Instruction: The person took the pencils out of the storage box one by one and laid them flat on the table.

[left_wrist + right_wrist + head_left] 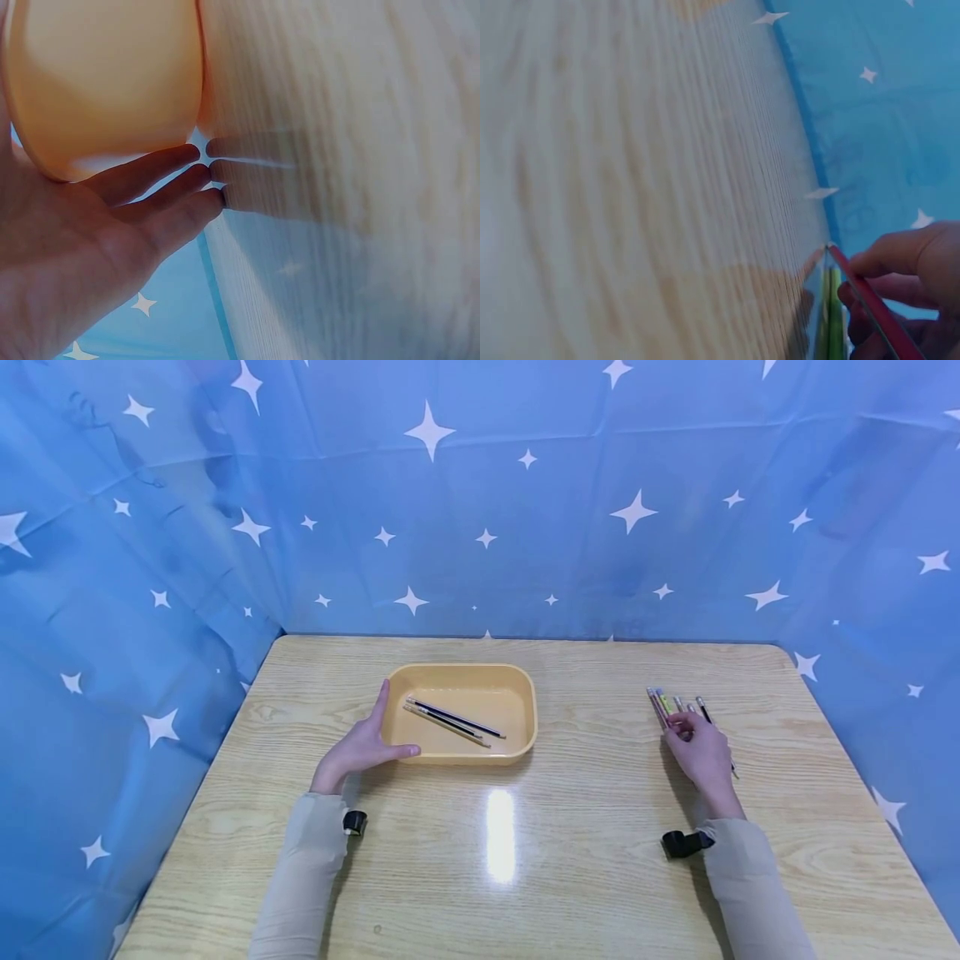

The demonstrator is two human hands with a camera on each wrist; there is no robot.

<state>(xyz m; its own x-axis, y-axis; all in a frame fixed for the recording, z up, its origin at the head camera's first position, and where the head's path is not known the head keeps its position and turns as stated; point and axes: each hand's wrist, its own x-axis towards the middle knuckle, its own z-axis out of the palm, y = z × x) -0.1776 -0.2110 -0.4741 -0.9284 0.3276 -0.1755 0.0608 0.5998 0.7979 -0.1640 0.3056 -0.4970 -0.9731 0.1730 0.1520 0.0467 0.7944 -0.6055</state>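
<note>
A shallow yellow-orange plastic tray sits on the table, left of centre, with three pencils lying slantwise inside. My left hand rests against its left end, thumb at the front rim and index finger along the left side. Its other fingers stretch fairly straight beside the outer wall, tips at the tabletop. Over on the right, my right hand pinches a red pencil between thumb and fingers. Several more pencils lie beneath and around that hand, one of them dark; the hand partly hides them.
The wood-grain table carries a bright light reflection in front of the tray. A blue curtain with white stars hangs behind the table and along both sides. Black straps circle both wrists over light sleeves.
</note>
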